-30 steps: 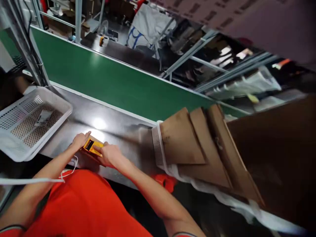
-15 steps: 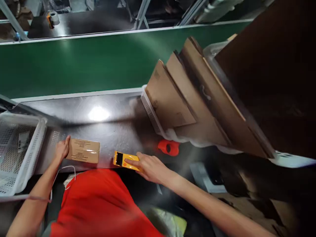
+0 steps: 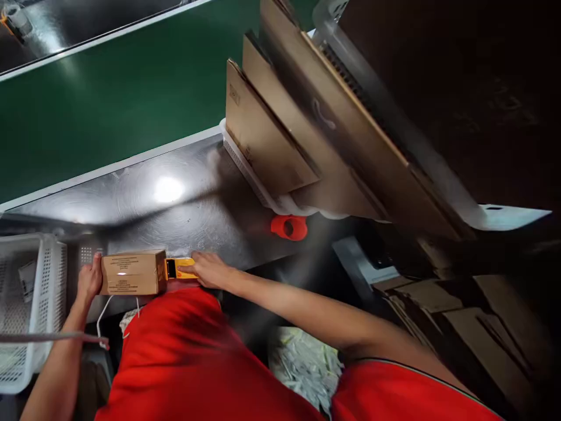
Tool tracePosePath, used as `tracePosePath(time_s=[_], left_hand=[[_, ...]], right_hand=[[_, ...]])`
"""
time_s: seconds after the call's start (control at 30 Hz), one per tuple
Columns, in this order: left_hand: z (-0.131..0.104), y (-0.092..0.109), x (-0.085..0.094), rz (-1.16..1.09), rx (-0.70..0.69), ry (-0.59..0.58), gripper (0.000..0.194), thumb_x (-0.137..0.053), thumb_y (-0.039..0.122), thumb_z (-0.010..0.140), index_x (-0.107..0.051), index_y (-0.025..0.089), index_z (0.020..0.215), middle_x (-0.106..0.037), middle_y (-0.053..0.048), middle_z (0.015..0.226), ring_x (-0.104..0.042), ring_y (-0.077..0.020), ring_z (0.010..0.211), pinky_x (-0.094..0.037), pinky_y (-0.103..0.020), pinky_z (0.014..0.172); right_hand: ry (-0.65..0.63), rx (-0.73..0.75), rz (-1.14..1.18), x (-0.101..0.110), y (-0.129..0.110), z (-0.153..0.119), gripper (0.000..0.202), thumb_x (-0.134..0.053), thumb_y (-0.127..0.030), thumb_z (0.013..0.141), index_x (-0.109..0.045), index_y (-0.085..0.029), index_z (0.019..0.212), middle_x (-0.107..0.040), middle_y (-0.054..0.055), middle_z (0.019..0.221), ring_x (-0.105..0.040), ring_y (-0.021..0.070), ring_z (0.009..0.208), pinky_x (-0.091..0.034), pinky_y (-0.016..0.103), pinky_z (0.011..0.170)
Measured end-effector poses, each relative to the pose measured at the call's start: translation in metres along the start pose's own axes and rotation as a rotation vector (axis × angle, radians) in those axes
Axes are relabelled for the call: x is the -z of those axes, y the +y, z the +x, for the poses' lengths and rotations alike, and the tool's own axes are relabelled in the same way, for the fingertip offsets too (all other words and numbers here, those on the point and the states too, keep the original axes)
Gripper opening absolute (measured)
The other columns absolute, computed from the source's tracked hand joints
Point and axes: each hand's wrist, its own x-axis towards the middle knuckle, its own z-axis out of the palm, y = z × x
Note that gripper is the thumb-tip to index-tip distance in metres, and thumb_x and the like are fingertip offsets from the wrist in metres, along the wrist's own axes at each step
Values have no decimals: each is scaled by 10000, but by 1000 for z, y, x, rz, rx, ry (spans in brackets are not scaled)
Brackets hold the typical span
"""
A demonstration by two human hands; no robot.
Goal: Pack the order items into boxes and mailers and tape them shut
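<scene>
A small cardboard box [image 3: 129, 273] with printed lines and a shiny strip of clear tape lies at the near edge of the metal worktable. My left hand [image 3: 90, 279] grips its left end, thumb up along the edge. In my right hand [image 3: 208, 270] is a yellow handheld device [image 3: 186, 268] with a black window or panel at its front; its kind I cannot make out. That front end is right at the box's right side, touching or nearly so. My right fingers wrap round its back part, the index finger lying along the top.
A white perforated basket [image 3: 48, 280] stands at the left. Flattened cardboard sheets [image 3: 267, 140] lean in a white rack on the right, beside a red ring-shaped holder [image 3: 289, 227]. Beyond the metal worktable [image 3: 188, 216] runs a green conveyor belt [image 3: 131, 88]. More cardboard [image 3: 477, 333] lies lower right.
My right hand has brought the yellow device left to the box's right side. The box is tilted so that its right end face shows. The camera view has turned and shifted.
</scene>
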Motion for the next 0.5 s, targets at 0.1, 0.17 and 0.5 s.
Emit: tracePosePath(time_s=[0.1, 0.17, 0.5], left_hand=[[2, 0, 0, -29, -13, 0, 725, -278, 638, 1085, -622, 234, 590, -754, -257, 804, -760, -440, 985, -570, -451, 818], [5, -2, 0, -75, -24, 0, 720, -320, 663, 1075, -633, 220, 603, -755, -257, 804, -749, -437, 989, -560, -449, 828], [4, -23, -15, -772, 77, -385, 897, -190, 861, 1029, -738, 152, 974, -800, -175, 897, -805, -306, 945, -640, -370, 770]], right_hand=[[29, -29, 25, -2, -18, 9, 577, -559, -162, 1010, -690, -333, 1546, -733, 210, 1294, -742, 331, 1084, -581, 402, 911], [27, -77, 67, 2, -25, 14, 574, -595, -142, 970, -724, -284, 1511, -761, 215, 1279, -760, 327, 1075, -579, 380, 903], [302, -124, 859, 14, 47, -24, 663, -733, -370, 757, -800, -199, 1394, -805, 105, 1365, -746, 331, 1246, -577, 426, 1091]])
